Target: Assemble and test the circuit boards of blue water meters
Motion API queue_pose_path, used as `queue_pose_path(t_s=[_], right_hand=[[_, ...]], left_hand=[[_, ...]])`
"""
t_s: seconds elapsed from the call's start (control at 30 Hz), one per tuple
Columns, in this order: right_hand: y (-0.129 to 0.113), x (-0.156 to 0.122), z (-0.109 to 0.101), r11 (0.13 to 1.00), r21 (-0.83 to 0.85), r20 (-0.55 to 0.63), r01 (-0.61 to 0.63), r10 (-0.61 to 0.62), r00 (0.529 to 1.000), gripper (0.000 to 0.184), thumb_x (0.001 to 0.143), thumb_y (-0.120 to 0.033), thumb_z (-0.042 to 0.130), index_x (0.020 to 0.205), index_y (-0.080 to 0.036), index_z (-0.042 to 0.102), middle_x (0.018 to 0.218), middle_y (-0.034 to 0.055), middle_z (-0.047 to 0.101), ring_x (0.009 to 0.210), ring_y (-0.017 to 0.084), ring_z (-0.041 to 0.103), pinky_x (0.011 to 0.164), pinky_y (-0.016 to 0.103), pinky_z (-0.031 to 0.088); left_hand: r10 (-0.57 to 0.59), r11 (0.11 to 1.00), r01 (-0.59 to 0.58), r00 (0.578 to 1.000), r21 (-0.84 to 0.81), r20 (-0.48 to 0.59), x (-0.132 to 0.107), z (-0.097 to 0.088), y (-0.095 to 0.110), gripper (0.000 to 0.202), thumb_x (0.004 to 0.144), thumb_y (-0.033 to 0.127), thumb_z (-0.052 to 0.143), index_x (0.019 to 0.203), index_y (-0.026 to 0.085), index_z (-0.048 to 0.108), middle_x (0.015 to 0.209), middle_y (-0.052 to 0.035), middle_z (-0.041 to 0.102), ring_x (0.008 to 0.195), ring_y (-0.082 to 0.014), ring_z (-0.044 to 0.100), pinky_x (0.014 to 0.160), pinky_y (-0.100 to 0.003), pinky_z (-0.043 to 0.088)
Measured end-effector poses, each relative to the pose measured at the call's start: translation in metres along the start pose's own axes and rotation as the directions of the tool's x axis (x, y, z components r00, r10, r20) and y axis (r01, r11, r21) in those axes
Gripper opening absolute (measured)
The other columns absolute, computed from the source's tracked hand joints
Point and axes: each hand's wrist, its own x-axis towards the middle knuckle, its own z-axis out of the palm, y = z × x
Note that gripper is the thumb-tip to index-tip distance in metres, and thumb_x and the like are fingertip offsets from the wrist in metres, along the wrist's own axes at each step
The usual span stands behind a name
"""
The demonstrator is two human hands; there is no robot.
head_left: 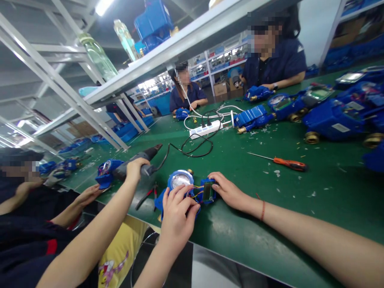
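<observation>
A blue water meter (180, 179) with a round clear dial lies near the table edge. My left hand (180, 210) reaches over it, thumb and fingertips pinched at the thin coloured wires (197, 193); the exact pinch point is partly hidden. Those wires run to a small blue housing with a circuit board and display (208, 191). Around the right side of this housing, my right hand (226, 190) is closed, thumb on its edge. Red-handled pliers (147, 197) rest just left of the meter.
A co-worker's hand at left grips a heat gun (135, 162) beside another blue meter (109, 170). An orange screwdriver (289, 164) lies to the right. Further back are a white power strip (207, 129), black cable (192, 155) and several blue meters (336, 120). Two people sit opposite.
</observation>
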Motion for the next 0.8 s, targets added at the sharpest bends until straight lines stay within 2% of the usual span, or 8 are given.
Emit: queue_pose_path(t_s=[0.13, 0.27, 0.37, 0.43, 0.53, 0.6, 0.67, 0.8], right_hand=[[-0.002, 0.000, -0.003, 1.000, 0.010, 0.004, 0.007, -0.007, 1.000, 0.016, 0.093, -0.023, 0.040, 0.106, -0.019, 0.048, 0.108, 0.0097, 0.052, 0.105, 0.021, 0.049, 0.097, 0.042, 0.040], [-0.009, -0.002, -0.009, 0.999, -0.020, -0.008, 0.029, -0.029, 1.000, 0.023, 0.086, -0.017, 0.041, 0.106, -0.018, 0.052, 0.112, 0.0104, 0.053, 0.109, 0.021, 0.049, 0.099, 0.041, 0.039], [-0.017, 0.003, -0.021, 0.997, -0.072, -0.012, 0.023, -0.023, 1.000, 0.044, 0.070, -0.008, 0.040, 0.110, -0.018, 0.055, 0.115, 0.0089, 0.055, 0.110, 0.020, 0.051, 0.094, 0.037, 0.043], [-0.023, 0.018, -0.030, 0.991, -0.131, -0.042, 0.001, -0.007, 0.999, 0.050, 0.064, -0.005, 0.038, 0.109, -0.017, 0.055, 0.114, 0.0084, 0.055, 0.107, 0.019, 0.052, 0.088, 0.034, 0.047], [-0.037, 0.067, -0.037, 0.967, -0.254, -0.059, -0.027, 0.012, 0.998, 0.036, 0.072, -0.002, 0.037, 0.099, -0.016, 0.056, 0.103, 0.0076, 0.058, 0.098, 0.018, 0.054, 0.086, 0.035, 0.046], [-0.046, 0.112, -0.028, 0.940, -0.341, 0.020, -0.025, 0.034, 0.999, 0.022, 0.083, -0.003, 0.042, 0.094, -0.015, 0.058, 0.097, 0.0053, 0.059, 0.092, 0.017, 0.056, 0.086, 0.036, 0.047], [-0.052, 0.160, -0.007, 0.905, -0.425, 0.154, -0.012, 0.085, 0.984, 0.007, 0.091, -0.015, 0.054, 0.094, -0.013, 0.060, 0.096, 0.0038, 0.061, 0.091, 0.017, 0.058, 0.085, 0.037, 0.048], [-0.047, 0.231, 0.049, 0.806, -0.591, 0.359, -0.001, 0.264, 0.895, 0.022, 0.093, -0.032, 0.059, 0.103, -0.013, 0.061, 0.104, 0.0062, 0.061, 0.093, 0.019, 0.060, 0.084, 0.039, 0.051]], left_hand=[[0.032, 0.999, -0.030, 0.997, -0.037, 0.070, 0.002, 0.000, 0.000, 0.012, 0.084, 0.011, 0.060, 0.075, 0.019, 0.061, 0.124, -0.0087, 0.063, 0.119, -0.0277, 0.053, 0.106, -0.059, 0.033], [0.095, 0.995, -0.089, 0.985, -0.051, 0.144, 0.004, 0.003, 0.003, 0.010, 0.081, 0.011, 0.065, 0.078, 0.020, 0.062, 0.118, -0.0044, 0.066, 0.112, -0.0250, 0.059, 0.106, -0.058, 0.035], [0.114, 0.993, -0.109, 0.984, -0.043, 0.140, 0.004, 0.005, 0.004, 0.010, 0.078, 0.012, 0.070, 0.081, 0.019, 0.063, 0.114, -0.0043, 0.069, 0.106, -0.0251, 0.063, 0.094, -0.050, 0.049], [0.114, 0.993, -0.111, 0.987, -0.033, 0.114, 0.004, 0.006, 0.004, 0.013, 0.074, 0.013, 0.074, 0.081, 0.018, 0.064, 0.109, -0.0036, 0.070, 0.099, -0.0249, 0.065, 0.084, -0.044, 0.055], [0.116, 0.993, -0.115, 0.991, -0.017, 0.061, 0.003, 0.011, 0.002, 0.018, 0.070, 0.015, 0.079, 0.081, 0.018, 0.064, 0.103, -0.0014, 0.071, 0.092, -0.0244, 0.066, 0.076, -0.040, 0.057], [0.127, 0.992, -0.127, 0.992, -0.006, 0.024, 0.002, 0.020, 0.000, 0.020, 0.069, 0.018, 0.080, 0.081, 0.018, 0.064, 0.101, -0.0009, 0.071, 0.090, -0.0244, 0.067, 0.073, -0.040, 0.058], [0.145, 0.989, -0.145, 0.989, 0.008, -0.003, 0.001, 0.034, -0.003, 0.020, 0.068, 0.022, 0.080, 0.079, 0.018, 0.064, 0.097, -0.0013, 0.072, 0.085, -0.0251, 0.067, 0.069, -0.039, 0.058], [0.143, 0.989, -0.143, 0.989, 0.021, -0.020, -0.003, 0.055, -0.014, 0.009, 0.077, 0.024, 0.073, 0.079, 0.020, 0.065, 0.087, -0.0026, 0.071, 0.076, -0.0212, 0.067, 0.060, -0.033, 0.056]])
